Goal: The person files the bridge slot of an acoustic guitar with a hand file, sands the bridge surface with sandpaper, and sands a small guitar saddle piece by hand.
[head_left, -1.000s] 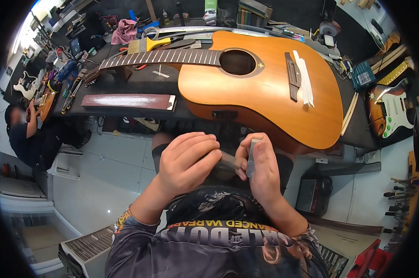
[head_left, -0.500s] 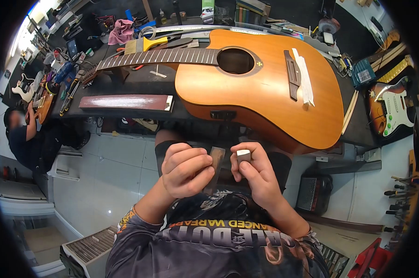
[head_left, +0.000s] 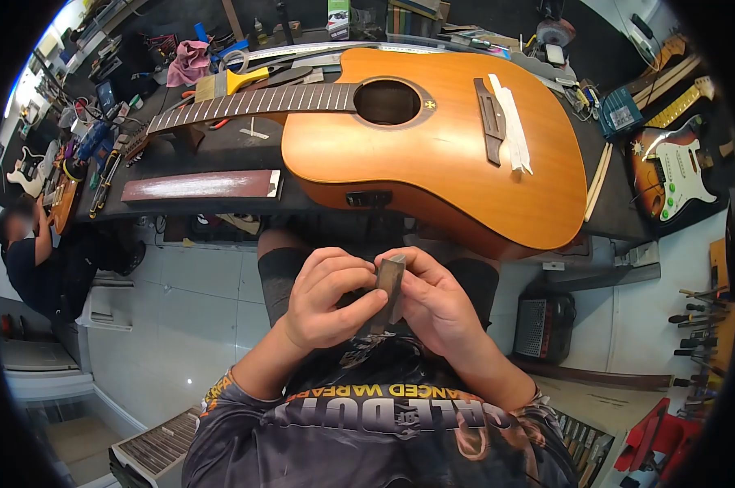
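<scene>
Head view: left hand [head_left: 331, 302] pinching a flat brown strip [head_left: 390, 278], right hand [head_left: 439, 305] curled against it, its grip partly hidden, guitar [head_left: 457, 175] just beyond.

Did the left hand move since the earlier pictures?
Yes! The left hand moved to the right in the picture, judged against the long dark red bar lying near the guitar.

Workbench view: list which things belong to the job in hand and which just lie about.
In the job: left hand, right hand, the small strip they hold; perhaps the acoustic guitar.
Apparently lying about: pink cloth, yellow-handled brush, sunburst electric guitar.
</scene>
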`<state>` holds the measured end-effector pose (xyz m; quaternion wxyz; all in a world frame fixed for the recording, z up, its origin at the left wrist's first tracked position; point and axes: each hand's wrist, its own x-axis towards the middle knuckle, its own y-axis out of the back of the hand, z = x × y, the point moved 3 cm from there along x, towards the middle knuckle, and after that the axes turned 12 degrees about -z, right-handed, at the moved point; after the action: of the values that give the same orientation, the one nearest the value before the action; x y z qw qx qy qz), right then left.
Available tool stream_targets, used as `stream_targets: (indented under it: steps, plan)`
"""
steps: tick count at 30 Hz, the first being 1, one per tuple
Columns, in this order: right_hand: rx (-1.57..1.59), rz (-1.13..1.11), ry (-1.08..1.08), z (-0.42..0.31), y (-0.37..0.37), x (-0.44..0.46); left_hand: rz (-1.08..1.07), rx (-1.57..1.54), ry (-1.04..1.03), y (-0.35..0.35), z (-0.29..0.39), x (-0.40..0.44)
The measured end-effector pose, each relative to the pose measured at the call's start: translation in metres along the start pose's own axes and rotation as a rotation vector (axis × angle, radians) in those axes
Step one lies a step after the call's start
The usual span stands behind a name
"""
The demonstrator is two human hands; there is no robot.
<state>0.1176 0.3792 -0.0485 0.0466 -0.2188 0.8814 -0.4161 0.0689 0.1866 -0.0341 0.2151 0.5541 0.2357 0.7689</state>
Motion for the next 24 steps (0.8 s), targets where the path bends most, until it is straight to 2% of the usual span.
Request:
stream_targets:
  steps: [5, 8, 13, 16, 22, 23, 24]
  plan:
    - [-0.173, 0.055, 0.046, -0.002, 0.005, -0.002, -0.131, -0.169, 0.111, -0.002, -0.004, -0.008]
    - [-0.319, 0.091, 0.111, -0.004, 0.014, -0.006, -0.109, -0.462, 0.356, -0.005, 0.006, -0.006]
    - [-0.529, 0.118, 0.196, -0.013, 0.016, -0.008, 0.024, -0.6, 0.501, -0.029, 0.007, -0.01]
    - [-0.377, 0.167, 0.196, -0.015, 0.012, -0.007, 0.016, -0.637, 0.618, -0.033, 0.007, -0.006]
    - [-0.463, 0.202, 0.235, -0.027, -0.003, -0.006, 0.158, -0.728, 0.569, -0.02, -0.003, 0.02]
    - [-0.451, 0.192, 0.234, -0.028, -0.004, -0.007, 0.167, -0.883, 0.648, -0.014, -0.001, 0.028]
    - [-0.442, 0.179, 0.239, -0.032, -0.004, -0.009, 0.149, -0.905, 0.673, -0.009, -0.003, 0.033]
